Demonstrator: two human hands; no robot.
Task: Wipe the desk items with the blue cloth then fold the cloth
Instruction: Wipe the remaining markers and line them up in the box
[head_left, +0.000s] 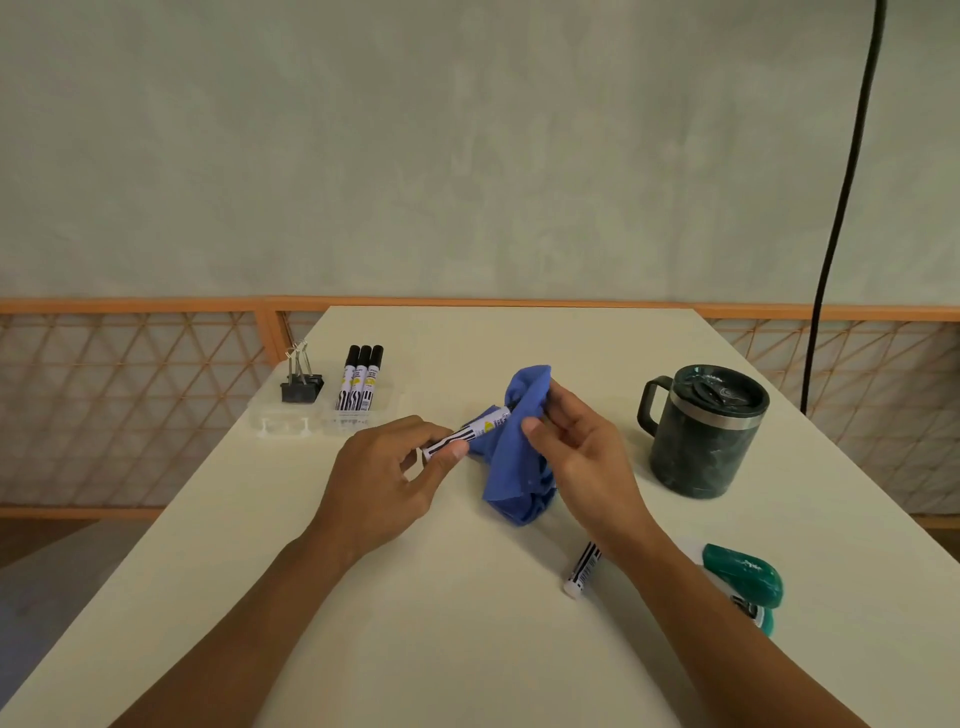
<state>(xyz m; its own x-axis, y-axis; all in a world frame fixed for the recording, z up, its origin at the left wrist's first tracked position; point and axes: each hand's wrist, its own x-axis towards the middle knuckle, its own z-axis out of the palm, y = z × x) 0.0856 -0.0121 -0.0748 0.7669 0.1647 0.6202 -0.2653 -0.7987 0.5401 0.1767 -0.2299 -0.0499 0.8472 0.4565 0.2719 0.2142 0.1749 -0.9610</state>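
Now, worktop: the cream flat worktop (467, 649) has bare room in front of me and to my left. Its left edge is near my left forearm.
Mug: the dark green lidded metal mug (701, 441) stands to the right, apart from my right hand.
Cloth: the blue fabric cloth (511, 467) is mid-worktop, bunched, with its lower folds hanging to the surface.
Right hand: my right hand (576, 452) grips the cloth, fingers curled, wrapping it round the marker's far end.
Left hand: my left hand (384, 478) pinches the marker's near end between thumb and fingers.
Marker: the black-and-white striped plastic marker (470, 431) has its long axis running from my left hand up and rightward into the cloth, so I judge the wipe should run along that line.
Spare marker: a second striped marker (584, 569) lies just beside my right wrist, where a careless pull-back could knock it.
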